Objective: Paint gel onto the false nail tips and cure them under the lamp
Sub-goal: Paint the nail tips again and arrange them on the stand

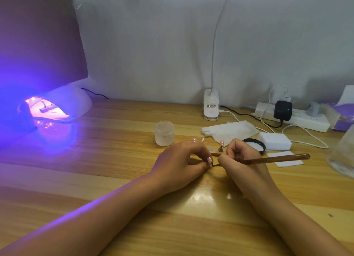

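My left hand (180,165) pinches a small stand that carries a pink false nail tip (267,160) between thumb and fingers. My right hand (239,160) grips an amber brush (275,160) like a pen, its tip touching that nail. More pink nail tips (279,143) stand on holders just behind my hands. At the far left the white curing lamp (63,106) glows purple, with a stand of tips inside it. An open black-rimmed gel pot (254,143) sits behind my right hand.
A frosted jar (164,133) stands behind my left hand. White wipes (229,131), a white block (274,140), a clip desk lamp (210,108), a power strip (293,118) with cables, a tissue box (339,117) and a clear container (342,156) crowd the right side.
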`<state>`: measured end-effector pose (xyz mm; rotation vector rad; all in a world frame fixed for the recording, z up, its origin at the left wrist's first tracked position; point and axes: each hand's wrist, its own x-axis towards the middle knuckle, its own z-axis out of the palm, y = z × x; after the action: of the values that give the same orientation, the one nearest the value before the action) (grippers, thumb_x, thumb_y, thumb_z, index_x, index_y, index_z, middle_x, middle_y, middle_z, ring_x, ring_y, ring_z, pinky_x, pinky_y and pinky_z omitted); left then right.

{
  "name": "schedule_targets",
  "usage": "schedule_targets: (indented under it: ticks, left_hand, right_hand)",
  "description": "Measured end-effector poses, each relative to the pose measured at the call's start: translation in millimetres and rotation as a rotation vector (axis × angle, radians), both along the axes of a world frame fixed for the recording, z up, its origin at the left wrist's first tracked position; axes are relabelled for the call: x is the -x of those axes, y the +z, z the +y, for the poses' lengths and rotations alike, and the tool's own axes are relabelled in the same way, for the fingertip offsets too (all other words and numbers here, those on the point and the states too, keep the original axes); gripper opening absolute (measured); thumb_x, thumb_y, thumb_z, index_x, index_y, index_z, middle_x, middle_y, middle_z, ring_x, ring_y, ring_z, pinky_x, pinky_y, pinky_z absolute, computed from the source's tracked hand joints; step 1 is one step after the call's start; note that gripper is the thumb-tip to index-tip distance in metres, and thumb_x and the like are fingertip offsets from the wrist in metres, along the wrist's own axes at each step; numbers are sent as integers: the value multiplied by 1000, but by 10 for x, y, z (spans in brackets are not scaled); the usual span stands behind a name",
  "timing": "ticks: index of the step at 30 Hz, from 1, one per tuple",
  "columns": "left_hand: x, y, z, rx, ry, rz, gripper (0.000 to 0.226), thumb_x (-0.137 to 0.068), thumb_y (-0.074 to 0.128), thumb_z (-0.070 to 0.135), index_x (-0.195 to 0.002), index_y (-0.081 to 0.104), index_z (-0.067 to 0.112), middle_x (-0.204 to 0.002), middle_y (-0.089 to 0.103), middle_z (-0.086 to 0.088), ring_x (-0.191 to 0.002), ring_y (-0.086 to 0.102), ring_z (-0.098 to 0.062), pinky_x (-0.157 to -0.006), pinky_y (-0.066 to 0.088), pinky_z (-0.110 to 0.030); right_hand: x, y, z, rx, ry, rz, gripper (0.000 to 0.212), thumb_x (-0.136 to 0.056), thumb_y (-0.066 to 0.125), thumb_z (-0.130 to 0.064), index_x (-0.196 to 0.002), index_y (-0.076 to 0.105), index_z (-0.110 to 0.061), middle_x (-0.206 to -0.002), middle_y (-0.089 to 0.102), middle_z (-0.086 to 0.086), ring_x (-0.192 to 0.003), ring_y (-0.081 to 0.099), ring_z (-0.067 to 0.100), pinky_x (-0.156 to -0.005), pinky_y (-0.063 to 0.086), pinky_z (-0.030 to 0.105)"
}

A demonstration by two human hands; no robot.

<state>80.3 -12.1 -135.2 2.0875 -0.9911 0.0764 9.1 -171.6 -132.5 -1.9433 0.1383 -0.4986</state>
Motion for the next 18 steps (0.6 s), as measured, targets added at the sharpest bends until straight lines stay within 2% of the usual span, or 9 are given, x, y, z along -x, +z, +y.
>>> schedule_targets:
  ticks: [3, 5, 7, 9, 13, 18]
  left_hand:
    - [-8, -16, 3, 7, -8, -3, 10, -86, 74, 21, -87, 72, 31, -94, 70, 17, -101, 51, 12, -64, 33, -8]
    - [-8, -11, 4, 4, -15, -8, 8, -86, 74, 21, -89, 73, 28, -94, 70, 16, -98, 51, 8, -62, 32, -9]
    - [-3, -9, 1, 0, -21, -21, 8, -86, 74, 21, -89, 74, 28, -94, 69, 15, -78, 54, 11, -62, 33, -13]
    - [1, -10, -2, 10, -25, -27, 8, -85, 74, 20, -89, 74, 27, -93, 70, 14, -70, 50, 18, -63, 35, -17]
    - [-5, -12, -7, 10, -5, -12, 9, -84, 75, 21, -90, 74, 28, -94, 69, 14, -75, 56, 9, -66, 46, -25]
    - [-21, -26, -10, 2, 5, -18, 12, -84, 75, 22, -87, 71, 32, -93, 68, 16, -74, 54, 9, -66, 40, -19]
  right_hand:
    - [-4, -11, -24, -44, -20, -14, 18, -85, 63, -8, -76, 50, 1, -53, 46, 1, -47, 40, 6, -44, 36, 20]
    - [2, -4, -32, -103, -20, -32, 17, -87, 63, -9, -79, 51, 1, -53, 48, 1, -46, 44, 4, -43, 37, 17]
    - [10, 4, -23, -126, -5, -43, 19, -89, 64, -13, -82, 52, 0, -55, 52, 2, -48, 48, 4, -45, 40, 17]
    - [19, 6, -6, -108, 15, -44, 21, -90, 65, -16, -83, 52, -1, -59, 55, 4, -52, 51, 7, -49, 42, 20]
    - [17, 3, 5, -59, 27, -10, 19, -89, 65, -13, -82, 52, -1, -63, 54, 8, -54, 48, 9, -50, 40, 20]
    - [10, 7, 3, -18, 33, -7, 16, -83, 64, -6, -77, 50, 0, -59, 47, 2, -49, 39, 4, -45, 34, 13]
